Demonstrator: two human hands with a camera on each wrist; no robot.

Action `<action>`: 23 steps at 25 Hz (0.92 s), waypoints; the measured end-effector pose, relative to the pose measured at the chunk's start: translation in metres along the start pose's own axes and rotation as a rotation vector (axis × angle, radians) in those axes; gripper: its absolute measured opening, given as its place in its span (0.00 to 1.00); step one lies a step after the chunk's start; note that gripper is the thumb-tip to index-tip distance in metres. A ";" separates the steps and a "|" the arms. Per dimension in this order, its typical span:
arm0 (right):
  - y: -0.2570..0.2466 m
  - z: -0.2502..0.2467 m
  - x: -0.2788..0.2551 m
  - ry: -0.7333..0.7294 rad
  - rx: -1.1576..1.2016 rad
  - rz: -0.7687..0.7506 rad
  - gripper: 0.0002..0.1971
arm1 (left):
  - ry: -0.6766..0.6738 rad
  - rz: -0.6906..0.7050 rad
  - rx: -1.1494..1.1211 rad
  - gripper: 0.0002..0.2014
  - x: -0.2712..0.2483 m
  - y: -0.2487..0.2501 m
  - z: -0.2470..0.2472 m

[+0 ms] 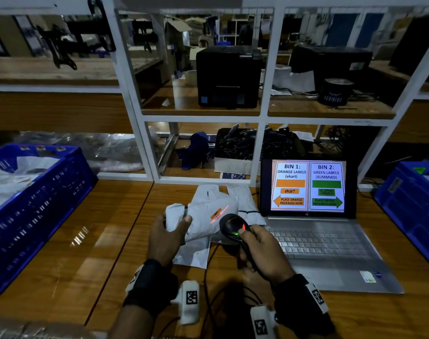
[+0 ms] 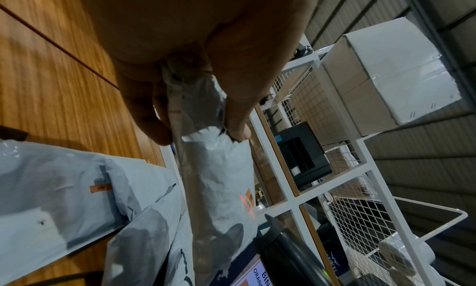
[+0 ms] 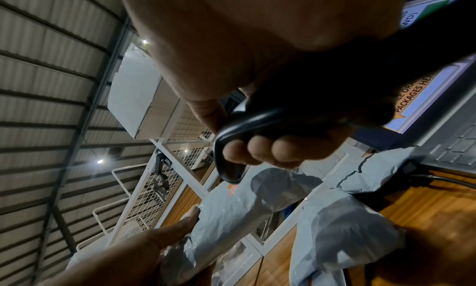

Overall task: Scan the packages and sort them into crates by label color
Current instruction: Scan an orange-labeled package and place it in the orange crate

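My left hand grips the left end of a grey poly package, thumb on top, and holds it tilted above the table. The package carries an orange label with a red scan line across it. In the left wrist view the fingers pinch the package at its crumpled end. My right hand grips a black barcode scanner, its head just right of the label, a green light lit. The right wrist view has the scanner above the package. Other grey packages lie beneath.
A blue crate holding packages stands at the left. Another blue crate stands at the right edge. An open laptop shows bin 1 orange left, bin 2 green right. The white shelf frame rises behind the packages. The scanner cable trails toward me.
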State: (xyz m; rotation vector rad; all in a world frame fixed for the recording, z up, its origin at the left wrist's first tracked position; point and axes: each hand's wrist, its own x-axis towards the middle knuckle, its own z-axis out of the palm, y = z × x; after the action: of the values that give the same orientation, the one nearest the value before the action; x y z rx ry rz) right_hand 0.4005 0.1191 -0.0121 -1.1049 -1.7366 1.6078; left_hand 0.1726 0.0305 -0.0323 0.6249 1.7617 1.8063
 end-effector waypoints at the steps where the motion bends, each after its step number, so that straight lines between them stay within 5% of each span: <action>1: -0.001 0.000 0.000 -0.003 -0.001 -0.001 0.14 | 0.002 0.002 0.007 0.16 0.000 -0.001 -0.001; 11: 0.009 -0.001 0.001 0.035 -0.021 0.016 0.14 | -0.001 -0.006 0.000 0.26 -0.002 -0.004 -0.012; 15: 0.040 -0.013 0.008 0.120 -0.208 0.101 0.15 | 0.039 0.004 -0.025 0.24 -0.007 -0.001 -0.014; 23: 0.093 -0.021 0.017 0.041 -0.468 0.261 0.14 | 0.099 0.002 -0.019 0.21 -0.019 0.012 -0.035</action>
State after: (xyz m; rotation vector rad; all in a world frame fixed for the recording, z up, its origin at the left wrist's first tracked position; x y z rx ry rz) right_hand 0.4291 0.1412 -0.1020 -1.6282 -2.0696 1.3345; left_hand 0.1636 -0.0084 -0.0206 0.5387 1.8063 1.8827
